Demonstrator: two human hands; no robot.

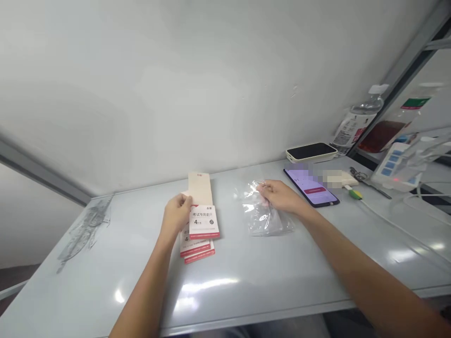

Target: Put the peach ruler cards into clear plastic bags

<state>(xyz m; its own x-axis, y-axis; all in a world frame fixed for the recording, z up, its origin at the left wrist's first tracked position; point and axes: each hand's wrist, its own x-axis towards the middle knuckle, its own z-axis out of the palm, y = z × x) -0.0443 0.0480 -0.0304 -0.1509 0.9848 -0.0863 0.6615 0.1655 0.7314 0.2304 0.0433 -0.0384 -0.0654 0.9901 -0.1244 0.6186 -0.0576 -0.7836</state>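
My left hand [177, 213] is closed on the edge of a white and red printed card packet [204, 223] at the middle of the table. Under it, more packets of the same print [197, 253] lie fanned toward me. A plain cream card piece [199, 185] sticks out behind them, toward the wall. To the right, my right hand [278, 195] pinches the upper part of clear plastic bags [262, 223], which rest on the table. How many bags there are, I cannot tell.
Right of my right hand lie a phone with a lit purple screen [312, 188] and a dark-screened phone [312, 151]. Bottles [359, 119], a white cable [391, 225] and keys [357, 173] are farther right. Crumpled clear plastic [86, 230] lies at the left. A wall [211, 94] rises behind.
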